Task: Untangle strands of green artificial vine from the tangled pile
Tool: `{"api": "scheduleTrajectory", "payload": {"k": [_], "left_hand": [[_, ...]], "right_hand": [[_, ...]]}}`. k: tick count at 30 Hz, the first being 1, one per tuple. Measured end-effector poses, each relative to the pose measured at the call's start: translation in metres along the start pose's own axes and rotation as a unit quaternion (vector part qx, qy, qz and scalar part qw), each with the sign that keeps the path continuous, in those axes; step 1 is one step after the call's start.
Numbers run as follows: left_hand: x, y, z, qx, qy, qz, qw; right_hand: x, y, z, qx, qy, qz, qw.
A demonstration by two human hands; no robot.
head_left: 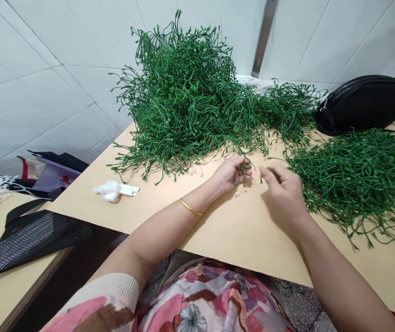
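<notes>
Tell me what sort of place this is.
Probably an indoor workroom, perhaps a small workshop, though a home is possible: large piles of green stems lie on a light-topped table, with a pale panelled wall behind.

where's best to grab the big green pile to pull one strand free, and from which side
Probably the front left corner of the pile, coming from the near side: strands fan outward there over the table, while the middle is a dense tangle. Pinching a single strand near its protruding tip should snag least.
</notes>
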State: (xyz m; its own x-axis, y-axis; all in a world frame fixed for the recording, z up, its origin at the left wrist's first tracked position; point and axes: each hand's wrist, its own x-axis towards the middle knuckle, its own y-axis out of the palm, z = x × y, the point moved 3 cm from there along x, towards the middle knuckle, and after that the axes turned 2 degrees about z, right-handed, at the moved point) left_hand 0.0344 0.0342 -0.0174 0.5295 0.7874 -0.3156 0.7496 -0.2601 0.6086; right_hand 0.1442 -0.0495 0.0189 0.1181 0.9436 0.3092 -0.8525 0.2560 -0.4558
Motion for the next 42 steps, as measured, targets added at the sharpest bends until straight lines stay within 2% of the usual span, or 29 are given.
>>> {"api": "scheduleTrajectory", "payload": {"k": [2,5,12,15,17,21,25,27,31,37,40,42], "left_hand": [[-0.004,0.002,0.003,-0.016,-0.035,0.039,0.999],[-0.006,0.005,0.005,-0.031,-0.050,0.080,0.995],[-0.003,0.003,0.004,0.006,-0.031,0.104,0.994],[-0.008,0.006,0.002,0.066,-0.004,0.115,0.991],[-0.011,0.008,0.001,0.130,0.027,0.102,0.986],[-0.016,0.011,-0.004,0.230,0.115,0.037,0.966],[-0.018,0.015,-0.005,0.256,0.162,0.044,0.952],[-0.019,0.017,-0.005,0.273,0.173,0.055,0.945],[-0.020,0.017,-0.006,0.281,0.182,0.046,0.941],[-0.015,0.010,-0.008,0.279,0.198,0.008,0.939],[-0.015,0.010,-0.006,0.271,0.183,0.004,0.945],[-0.015,0.011,-0.005,0.261,0.167,0.007,0.951]], "right_hand": [[0.008,-0.010,-0.017,0.057,0.059,-0.049,0.995],[0.015,-0.013,-0.035,0.081,0.100,-0.044,0.991],[0.010,0.000,-0.030,0.029,0.090,0.041,0.995],[0.010,0.000,-0.029,0.029,0.080,0.045,0.995],[0.011,-0.003,-0.029,0.032,0.067,0.026,0.997],[0.014,-0.009,-0.031,0.046,0.077,-0.006,0.996],[0.014,-0.008,-0.026,0.033,0.054,0.032,0.997],[0.013,-0.006,-0.025,0.055,0.062,0.065,0.994],[0.011,-0.002,-0.029,0.141,0.131,0.117,0.974],[0.011,-0.005,-0.033,0.220,0.191,0.110,0.950],[0.011,-0.006,-0.032,0.229,0.184,0.109,0.950],[0.011,-0.006,-0.031,0.234,0.176,0.087,0.952]]}}
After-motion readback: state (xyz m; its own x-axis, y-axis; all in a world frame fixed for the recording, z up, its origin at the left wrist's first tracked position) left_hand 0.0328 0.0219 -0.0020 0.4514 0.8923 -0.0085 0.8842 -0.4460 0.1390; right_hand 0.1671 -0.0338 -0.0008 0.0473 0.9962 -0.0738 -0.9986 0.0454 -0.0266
